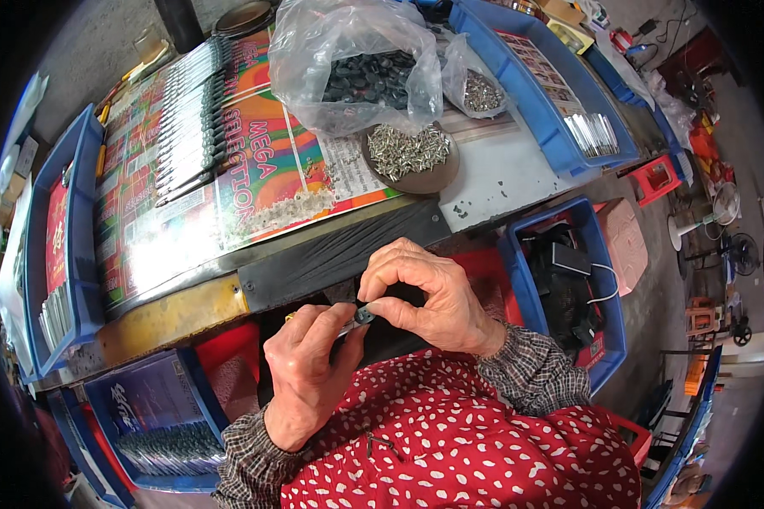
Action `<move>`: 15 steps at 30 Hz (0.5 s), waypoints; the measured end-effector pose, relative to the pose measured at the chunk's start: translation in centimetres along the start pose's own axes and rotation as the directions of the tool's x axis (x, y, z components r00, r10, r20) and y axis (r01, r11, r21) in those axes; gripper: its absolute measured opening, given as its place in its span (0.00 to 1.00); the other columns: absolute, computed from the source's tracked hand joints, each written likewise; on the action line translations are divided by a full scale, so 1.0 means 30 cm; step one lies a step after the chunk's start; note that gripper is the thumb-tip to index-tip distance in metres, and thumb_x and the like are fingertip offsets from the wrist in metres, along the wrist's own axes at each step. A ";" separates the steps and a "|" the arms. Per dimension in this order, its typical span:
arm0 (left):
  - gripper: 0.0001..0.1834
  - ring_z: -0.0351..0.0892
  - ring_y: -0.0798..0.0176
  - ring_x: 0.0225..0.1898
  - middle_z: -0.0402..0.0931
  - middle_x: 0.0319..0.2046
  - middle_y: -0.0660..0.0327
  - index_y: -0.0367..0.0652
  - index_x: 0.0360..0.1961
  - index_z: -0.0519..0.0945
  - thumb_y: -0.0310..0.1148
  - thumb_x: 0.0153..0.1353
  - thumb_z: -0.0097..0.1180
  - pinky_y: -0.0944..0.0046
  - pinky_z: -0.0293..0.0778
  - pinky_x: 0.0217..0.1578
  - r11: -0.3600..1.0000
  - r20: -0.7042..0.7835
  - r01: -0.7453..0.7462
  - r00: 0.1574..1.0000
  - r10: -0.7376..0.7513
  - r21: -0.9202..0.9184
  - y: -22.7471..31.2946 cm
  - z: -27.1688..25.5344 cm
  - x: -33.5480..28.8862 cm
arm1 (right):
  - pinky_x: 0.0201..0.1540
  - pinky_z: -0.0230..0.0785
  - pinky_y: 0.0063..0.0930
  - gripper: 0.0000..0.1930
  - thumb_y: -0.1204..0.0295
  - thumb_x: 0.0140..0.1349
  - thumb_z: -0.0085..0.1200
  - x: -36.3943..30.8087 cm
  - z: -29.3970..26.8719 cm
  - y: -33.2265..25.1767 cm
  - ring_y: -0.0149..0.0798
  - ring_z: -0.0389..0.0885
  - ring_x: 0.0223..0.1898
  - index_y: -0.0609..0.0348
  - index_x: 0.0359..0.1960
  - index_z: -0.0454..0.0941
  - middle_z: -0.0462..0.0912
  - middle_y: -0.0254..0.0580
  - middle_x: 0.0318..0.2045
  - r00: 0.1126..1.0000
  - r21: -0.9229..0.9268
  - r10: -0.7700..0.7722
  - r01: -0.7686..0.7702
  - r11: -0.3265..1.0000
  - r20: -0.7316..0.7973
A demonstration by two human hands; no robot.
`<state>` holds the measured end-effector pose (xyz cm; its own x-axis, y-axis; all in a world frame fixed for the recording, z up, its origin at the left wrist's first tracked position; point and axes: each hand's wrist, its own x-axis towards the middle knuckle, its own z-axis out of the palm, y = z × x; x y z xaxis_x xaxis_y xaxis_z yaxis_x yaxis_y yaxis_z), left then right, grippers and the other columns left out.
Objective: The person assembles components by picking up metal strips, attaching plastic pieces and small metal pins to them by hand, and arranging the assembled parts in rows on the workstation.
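My left hand point(310, 365) and my right hand point(424, 297) meet just below the table's front edge. Both pinch one small metal part point(361, 317) between thumb and fingertips; the left holds its near end, the right closes on its far end. A round brown dish point(416, 157) heaped with small silver metal pieces stands on the table ahead of my right hand. Behind the dish lies a clear plastic bag point(356, 64) of dark round pieces, with a smaller bag point(480, 85) of silver pieces beside it.
A colourful printed sheet point(229, 170) covers the table, with a row of long silver-and-black strips point(187, 110) on it. Blue trays stand at left point(68, 237), right point(552, 93) and lower left point(157, 424). A blue crate point(569, 297) of dark items sits right of my knees.
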<state>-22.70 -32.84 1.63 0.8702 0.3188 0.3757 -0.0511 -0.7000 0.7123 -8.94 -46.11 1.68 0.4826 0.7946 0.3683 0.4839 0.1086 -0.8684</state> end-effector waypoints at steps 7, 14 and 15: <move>0.15 0.76 0.64 0.22 0.78 0.27 0.57 0.38 0.36 0.81 0.20 0.44 0.67 0.68 0.70 0.21 1.000 -0.009 -0.022 1.000 0.022 0.006 -0.001 0.009 -0.002 | 0.44 0.68 0.33 0.06 0.78 0.53 0.61 -0.011 0.005 -0.001 0.39 0.75 0.37 0.62 0.30 0.76 0.79 0.36 0.30 1.000 0.015 0.030 -0.030 0.999 0.000; 0.17 0.77 0.56 0.23 0.75 0.25 0.57 0.39 0.36 0.79 0.20 0.42 0.67 0.60 0.72 0.22 0.997 -0.011 -0.067 0.998 0.067 0.030 -0.008 0.019 -0.004 | 0.43 0.68 0.31 0.05 0.78 0.55 0.60 -0.021 0.008 -0.002 0.37 0.75 0.37 0.61 0.30 0.76 0.79 0.36 0.30 0.998 0.012 0.068 -0.068 0.998 -0.002; 0.17 0.77 0.56 0.23 0.75 0.25 0.57 0.39 0.36 0.79 0.20 0.42 0.67 0.60 0.72 0.22 0.997 -0.011 -0.075 0.997 0.075 0.032 -0.009 0.020 -0.004 | 0.43 0.68 0.31 0.05 0.78 0.55 0.60 -0.023 0.009 0.000 0.37 0.75 0.37 0.61 0.30 0.76 0.79 0.36 0.30 0.998 0.012 0.069 -0.069 0.998 0.000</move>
<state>-22.49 -33.06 1.05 0.8586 0.2720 0.4345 -0.1003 -0.7421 0.6627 -9.47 -46.49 1.35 0.5150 0.8000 0.3079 0.4408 0.0610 -0.8956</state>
